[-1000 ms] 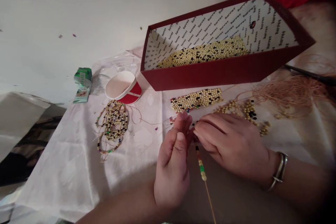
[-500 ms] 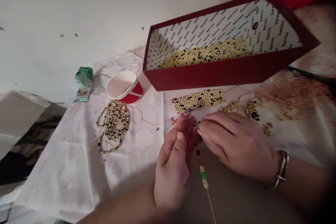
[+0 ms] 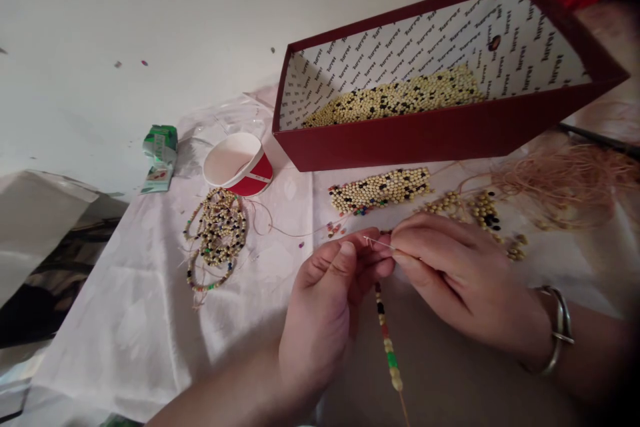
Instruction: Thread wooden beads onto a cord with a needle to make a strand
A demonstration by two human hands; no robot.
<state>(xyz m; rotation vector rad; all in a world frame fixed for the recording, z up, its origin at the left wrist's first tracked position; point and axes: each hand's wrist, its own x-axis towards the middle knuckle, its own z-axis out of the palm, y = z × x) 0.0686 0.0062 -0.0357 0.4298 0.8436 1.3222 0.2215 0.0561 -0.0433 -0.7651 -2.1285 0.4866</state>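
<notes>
My left hand [image 3: 325, 300] and my right hand [image 3: 450, 273] meet over the white cloth, fingertips pinched together. Between them lies a thin needle [image 3: 377, 244], gripped by my right fingers. From my left fingertips a cord with several strung beads [image 3: 387, 340], black, red, green and cream, hangs toward me. Just beyond the hands lies a loose pile of cream and black beads [image 3: 380, 188]. My right wrist wears a metal bangle [image 3: 557, 327].
A dark red box [image 3: 425, 137] holding many cream beads stands at the back. A red and white paper cup [image 3: 240, 167] and a green packet [image 3: 160, 153] sit left of it. Finished beaded loops [image 3: 217, 233] lie on the cloth [image 3: 125, 320]. Tangled tan cord [image 3: 565, 180] spreads at right.
Both hands have drawn slightly toward me and closed into a pinch. The needle now shows between the fingertips, and the strung beads have slid lower along the cord.
</notes>
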